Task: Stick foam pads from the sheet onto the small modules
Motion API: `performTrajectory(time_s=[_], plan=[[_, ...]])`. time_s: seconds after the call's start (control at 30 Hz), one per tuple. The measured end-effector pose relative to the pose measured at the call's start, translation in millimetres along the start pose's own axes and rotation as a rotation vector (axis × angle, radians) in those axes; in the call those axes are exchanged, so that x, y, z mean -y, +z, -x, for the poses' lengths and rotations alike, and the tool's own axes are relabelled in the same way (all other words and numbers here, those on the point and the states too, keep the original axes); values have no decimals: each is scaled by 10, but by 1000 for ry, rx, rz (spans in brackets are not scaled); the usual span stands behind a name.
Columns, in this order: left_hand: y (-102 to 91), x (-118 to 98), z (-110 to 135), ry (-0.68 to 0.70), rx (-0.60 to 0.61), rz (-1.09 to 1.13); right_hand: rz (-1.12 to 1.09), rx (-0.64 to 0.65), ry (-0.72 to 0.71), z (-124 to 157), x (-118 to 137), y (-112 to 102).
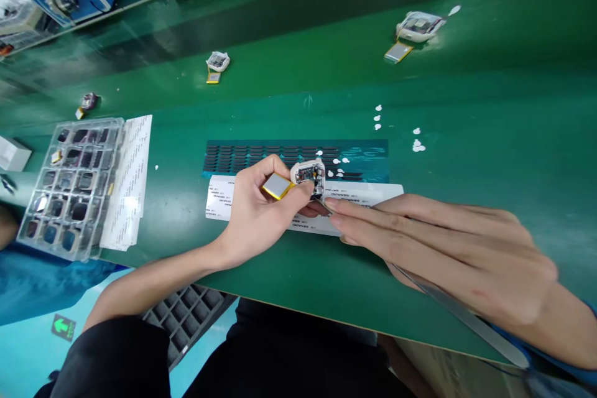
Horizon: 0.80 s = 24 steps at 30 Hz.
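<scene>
The left hand [254, 211] holds a small rounded white plastic casing [310, 175] with its circuit board exposed, fingers clamped on it and on the flat silver battery pouch with yellow edge [277, 186] attached beside it. Battery and casing lie in a line running left to right, just above the smooth green counter [466, 137]. The right hand [448, 249], fingers extended and close together, pinches long metal tweezers [466, 317], their tips at the casing. Beneath lie a white printed label strip [219, 198], its writing too small to read, and a teal sheet of dark pads [261, 155].
</scene>
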State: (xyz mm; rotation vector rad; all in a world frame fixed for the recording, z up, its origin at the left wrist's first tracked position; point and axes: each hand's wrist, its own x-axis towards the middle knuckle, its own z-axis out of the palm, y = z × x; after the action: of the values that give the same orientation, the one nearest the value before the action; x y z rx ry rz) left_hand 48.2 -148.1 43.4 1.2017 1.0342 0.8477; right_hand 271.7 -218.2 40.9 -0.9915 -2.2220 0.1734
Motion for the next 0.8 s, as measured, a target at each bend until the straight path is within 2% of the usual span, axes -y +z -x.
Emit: performTrajectory(time_s=[0.1, 0.23, 0.4, 0.57, 0.8], plan=[[13, 31, -1, 38, -4, 10, 72, -15, -110, -6, -28, 42], [14, 83, -4, 81, -21, 21, 102, -50, -83, -18, -49, 64], [-7, 75, 7, 120, -11, -23, 27, -72, -65, -28, -34, 13], [-11, 48, 21, 78, -16, -50, 33, -69, -71, -35, -49, 31], [-12, 61, -37, 98, -47, 2, 6, -93, -63, -49, -91, 42]])
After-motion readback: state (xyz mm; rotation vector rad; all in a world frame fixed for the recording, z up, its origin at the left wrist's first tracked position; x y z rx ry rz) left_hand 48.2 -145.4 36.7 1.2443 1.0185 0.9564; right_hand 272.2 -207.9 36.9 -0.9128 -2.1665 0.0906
